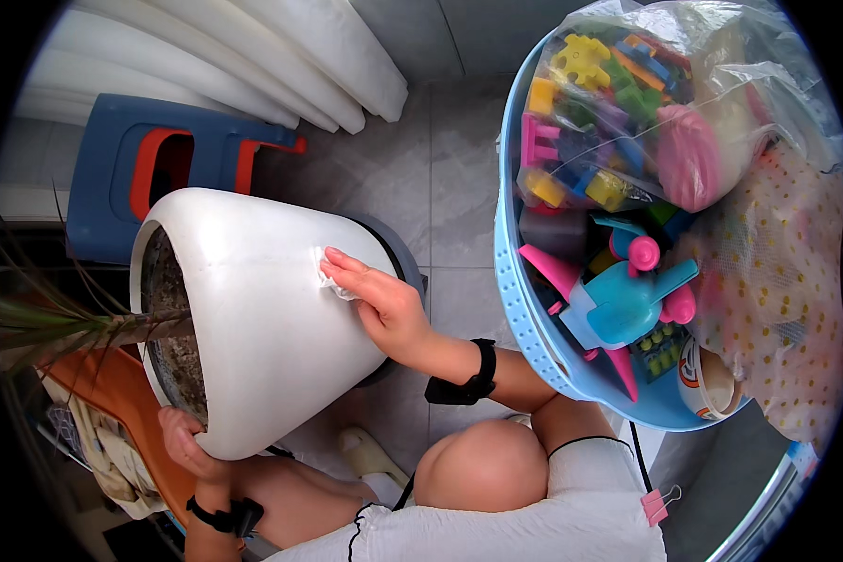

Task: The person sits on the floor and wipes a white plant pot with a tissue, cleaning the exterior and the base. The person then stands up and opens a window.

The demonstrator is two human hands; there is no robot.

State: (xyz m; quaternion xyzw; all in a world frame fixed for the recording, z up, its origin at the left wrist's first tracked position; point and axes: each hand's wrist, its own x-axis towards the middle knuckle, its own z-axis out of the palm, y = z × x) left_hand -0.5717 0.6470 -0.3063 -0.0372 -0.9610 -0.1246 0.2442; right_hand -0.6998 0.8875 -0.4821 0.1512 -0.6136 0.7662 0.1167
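Observation:
A white plant pot [267, 281] leans on its side, its soil-filled mouth facing left, with a long-leaved plant [112, 324] growing out of it. My left hand [190, 442] grips the pot's rim at the lower left. Against the pot's side, near its base, my right hand [386, 302] presses a crumpled white wipe or tissue [336, 282]. Part of the wipe is hidden beneath the fingers. A dark saucer or base [400, 260] shows behind the narrow end of the pot.
To the right stands a light blue tub [516, 309] full of toys, some in a clear plastic bag [604, 112]. A blue and red plastic stool [105, 175] is behind the pot, under white curtains [309, 56]. An orange chair-like surface [123, 400] lies at lower left. Grey tiles [464, 232] cover the floor.

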